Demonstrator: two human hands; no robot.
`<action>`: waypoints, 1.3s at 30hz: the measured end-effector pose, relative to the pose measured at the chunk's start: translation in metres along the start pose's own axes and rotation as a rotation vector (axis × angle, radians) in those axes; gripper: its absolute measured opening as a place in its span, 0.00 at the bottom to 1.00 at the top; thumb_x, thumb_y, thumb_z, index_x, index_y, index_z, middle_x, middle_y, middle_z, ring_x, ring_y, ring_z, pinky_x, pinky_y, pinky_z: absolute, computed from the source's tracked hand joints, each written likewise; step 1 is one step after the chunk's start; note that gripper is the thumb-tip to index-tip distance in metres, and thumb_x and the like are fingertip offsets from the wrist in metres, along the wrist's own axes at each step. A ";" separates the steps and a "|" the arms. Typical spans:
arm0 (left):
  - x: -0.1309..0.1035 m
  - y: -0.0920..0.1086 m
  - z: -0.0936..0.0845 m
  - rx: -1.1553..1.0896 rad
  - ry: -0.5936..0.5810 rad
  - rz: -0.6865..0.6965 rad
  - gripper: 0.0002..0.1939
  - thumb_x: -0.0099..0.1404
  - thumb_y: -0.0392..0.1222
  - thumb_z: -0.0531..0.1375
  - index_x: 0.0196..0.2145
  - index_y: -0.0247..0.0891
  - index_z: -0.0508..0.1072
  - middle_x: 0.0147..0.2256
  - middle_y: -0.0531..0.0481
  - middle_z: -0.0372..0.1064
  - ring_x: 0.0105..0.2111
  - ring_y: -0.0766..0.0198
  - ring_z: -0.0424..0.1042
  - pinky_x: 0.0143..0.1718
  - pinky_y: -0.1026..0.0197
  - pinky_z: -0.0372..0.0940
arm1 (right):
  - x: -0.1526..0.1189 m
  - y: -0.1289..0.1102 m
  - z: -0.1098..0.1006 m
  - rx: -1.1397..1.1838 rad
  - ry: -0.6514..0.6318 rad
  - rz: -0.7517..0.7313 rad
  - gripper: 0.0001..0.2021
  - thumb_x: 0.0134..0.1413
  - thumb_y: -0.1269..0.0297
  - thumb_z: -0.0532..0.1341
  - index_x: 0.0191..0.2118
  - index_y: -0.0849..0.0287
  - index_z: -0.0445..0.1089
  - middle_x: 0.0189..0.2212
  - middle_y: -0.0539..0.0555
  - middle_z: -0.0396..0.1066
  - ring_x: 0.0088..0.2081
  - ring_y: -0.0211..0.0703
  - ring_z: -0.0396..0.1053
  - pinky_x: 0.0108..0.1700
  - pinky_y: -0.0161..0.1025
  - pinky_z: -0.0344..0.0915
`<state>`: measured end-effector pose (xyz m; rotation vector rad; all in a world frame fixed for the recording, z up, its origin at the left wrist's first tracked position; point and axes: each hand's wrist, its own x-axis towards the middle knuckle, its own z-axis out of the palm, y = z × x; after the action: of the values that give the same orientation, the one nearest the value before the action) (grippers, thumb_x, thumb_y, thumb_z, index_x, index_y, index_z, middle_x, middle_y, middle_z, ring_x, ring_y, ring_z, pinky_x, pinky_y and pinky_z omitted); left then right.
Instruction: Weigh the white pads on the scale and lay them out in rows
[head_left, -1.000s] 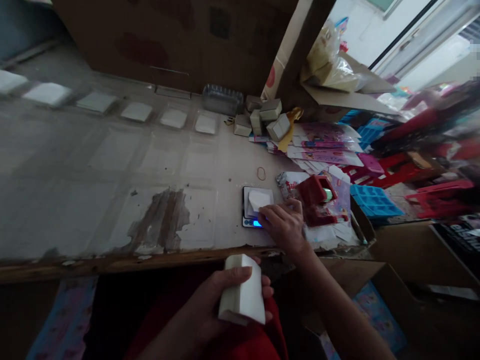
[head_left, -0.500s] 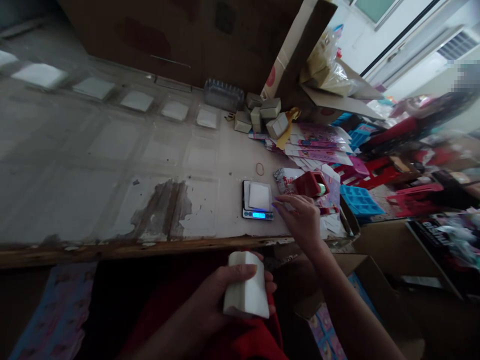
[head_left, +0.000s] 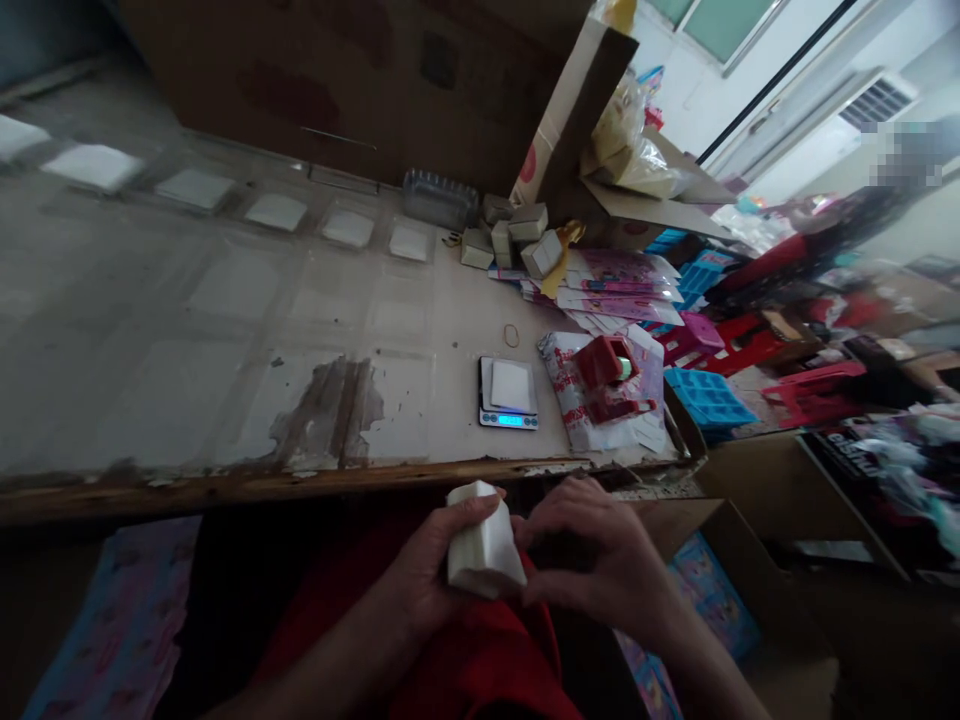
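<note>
Below the table edge, my left hand [head_left: 442, 550] is wrapped round a thick stack of white sheets [head_left: 484, 545], thumb on top. My right hand [head_left: 592, 550] is at the stack's right side, its fingers curved with thumb and fingertips apart; whether they touch the stack is hard to tell. On the table near its front edge, a small digital scale [head_left: 510, 420] with a lit blue display bears a few white sheets [head_left: 511, 386]. Right of it lie a red tape dispenser [head_left: 607, 365] and a white and red packet [head_left: 562, 400].
White sheets in clear trays [head_left: 349, 228] line the table's back. Small boxes [head_left: 529, 222] and pink printed cards [head_left: 622, 290] lie at the back right, by a large cardboard box [head_left: 337, 80]. A person stands at the far right.
My right hand has moved from beside the scale down to the stack in my left hand. The view has shifted slightly. The stack is still held by my left hand.
</note>
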<state>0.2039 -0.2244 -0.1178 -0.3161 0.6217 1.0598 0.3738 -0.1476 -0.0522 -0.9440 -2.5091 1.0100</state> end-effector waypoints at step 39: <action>-0.043 0.020 -0.006 -0.076 -0.099 0.096 0.14 0.54 0.42 0.66 0.40 0.40 0.76 0.35 0.43 0.75 0.44 0.47 0.74 0.48 0.44 0.67 | 0.163 0.115 -0.003 -0.619 0.271 -0.080 0.07 0.49 0.67 0.62 0.33 0.58 0.78 0.30 0.54 0.78 0.30 0.46 0.73 0.34 0.40 0.65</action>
<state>0.1695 -0.2487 -0.0953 -0.2997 0.5126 1.1862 0.3067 0.0244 -0.1284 -1.0348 -2.6237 0.0483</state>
